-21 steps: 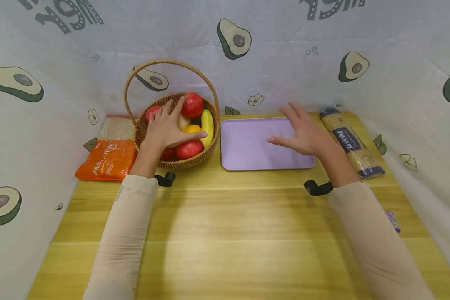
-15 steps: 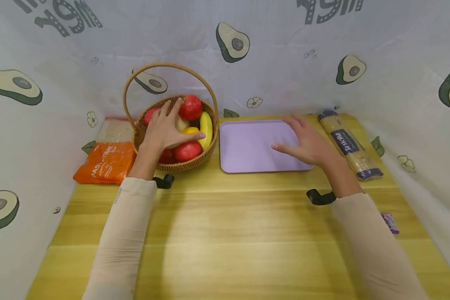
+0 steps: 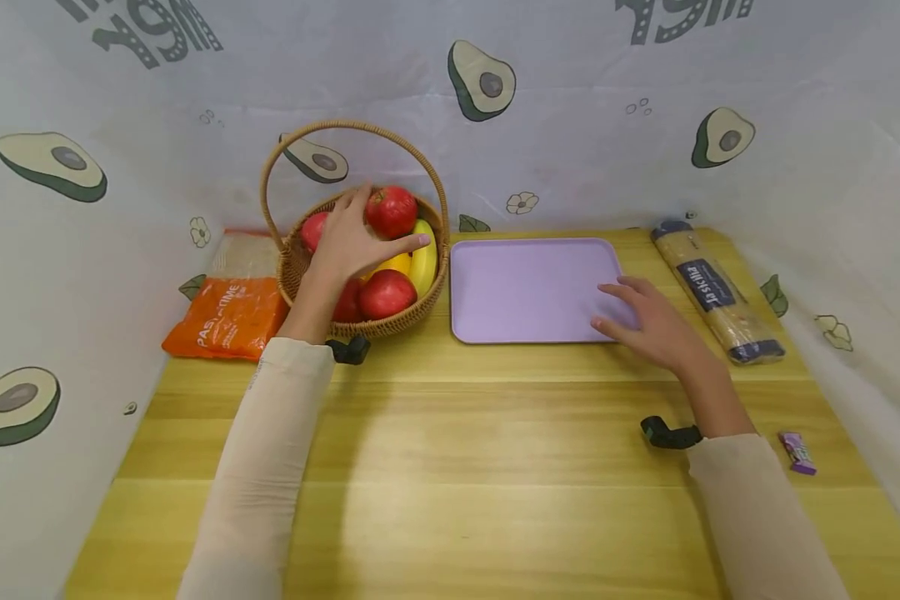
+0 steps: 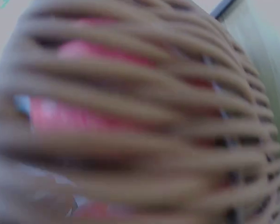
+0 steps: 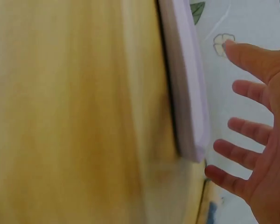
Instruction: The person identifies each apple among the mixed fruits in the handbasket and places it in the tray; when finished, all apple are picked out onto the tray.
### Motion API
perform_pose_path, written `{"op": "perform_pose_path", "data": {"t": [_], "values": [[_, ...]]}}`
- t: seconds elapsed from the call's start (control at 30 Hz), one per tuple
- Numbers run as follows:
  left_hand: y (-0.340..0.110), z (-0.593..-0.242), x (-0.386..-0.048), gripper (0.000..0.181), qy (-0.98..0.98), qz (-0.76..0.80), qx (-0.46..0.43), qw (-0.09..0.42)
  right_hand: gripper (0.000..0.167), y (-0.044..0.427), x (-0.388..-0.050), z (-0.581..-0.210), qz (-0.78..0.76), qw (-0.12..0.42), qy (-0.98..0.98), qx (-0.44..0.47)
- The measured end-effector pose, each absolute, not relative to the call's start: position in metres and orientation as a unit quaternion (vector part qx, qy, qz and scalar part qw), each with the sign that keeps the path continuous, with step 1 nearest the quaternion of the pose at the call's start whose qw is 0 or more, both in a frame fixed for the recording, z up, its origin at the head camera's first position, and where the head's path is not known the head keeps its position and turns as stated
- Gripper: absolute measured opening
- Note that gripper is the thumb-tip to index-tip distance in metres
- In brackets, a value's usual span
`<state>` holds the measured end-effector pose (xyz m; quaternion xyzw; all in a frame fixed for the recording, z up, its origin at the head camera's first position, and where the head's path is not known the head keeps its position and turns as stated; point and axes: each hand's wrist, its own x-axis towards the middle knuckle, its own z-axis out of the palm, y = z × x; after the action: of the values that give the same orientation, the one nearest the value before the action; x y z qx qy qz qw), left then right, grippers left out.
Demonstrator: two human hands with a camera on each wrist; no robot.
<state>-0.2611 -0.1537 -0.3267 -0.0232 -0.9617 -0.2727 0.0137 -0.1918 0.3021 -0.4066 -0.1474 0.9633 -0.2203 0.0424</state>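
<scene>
Above the fruit in a wicker basket [image 3: 399, 323], my left hand [image 3: 347, 244] has its thumb stretched out and its fingers spread beside a red pomegranate [image 3: 391, 212]. Whether it touches any fruit I cannot tell. A yellow banana [image 3: 423, 260] and a red apple-like fruit [image 3: 387, 294] show near the thumb. The left wrist view holds only the blurred basket weave [image 4: 144, 121]. My right hand [image 3: 658, 327], holding nothing, hovers at the right end of a lilac tray [image 3: 528, 292]. In the right wrist view its fingers [image 5: 245, 128] are apart, beyond the tray edge.
An orange pasta bag [image 3: 228, 312] lies left of the basket. Right of the tray lies a long pasta packet [image 3: 712, 287] with dark blue bands. A small purple wrapped sweet [image 3: 797, 452] is near my right sleeve. A printed cloth [image 3: 570, 150] hangs behind the wooden table [image 3: 495, 467].
My right hand has moved right and nearer to me, from over the tray to its right end. My left hand has shifted slightly farther back over the basket.
</scene>
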Motion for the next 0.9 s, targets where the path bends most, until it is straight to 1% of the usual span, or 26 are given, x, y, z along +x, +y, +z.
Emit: {"op": "perform_pose_path", "data": {"t": [0.2,0.33,0.5,0.6,0.77,0.9], "values": [[-0.145,-0.322,-0.267,0.131,-0.954,-0.298,0.021,-0.002,0.06,0.315,-0.187,-0.424,-0.232,0.002,0.96,-0.155],[-0.142,-0.323,-0.272,0.128,-0.952,-0.305,0.039,-0.005,0.058,0.321,-0.186,-0.432,-0.252,-0.009,0.957,-0.144],[-0.142,-0.324,-0.277,0.123,-0.95,-0.31,0.042,-0.001,0.061,0.326,-0.188,-0.435,-0.275,0.024,0.955,-0.11],[-0.143,-0.328,-0.28,0.118,-0.947,-0.317,0.042,0.008,0.061,0.327,-0.19,-0.435,-0.288,0.04,0.952,-0.096],[-0.147,-0.34,-0.283,0.104,-0.943,-0.329,0.041,0.032,0.055,0.328,-0.192,-0.439,-0.289,0.03,0.952,-0.1],[-0.148,-0.35,-0.284,0.103,-0.942,-0.33,0.051,0.033,0.053,0.329,-0.192,-0.445,-0.288,0.022,0.951,-0.109]]}}
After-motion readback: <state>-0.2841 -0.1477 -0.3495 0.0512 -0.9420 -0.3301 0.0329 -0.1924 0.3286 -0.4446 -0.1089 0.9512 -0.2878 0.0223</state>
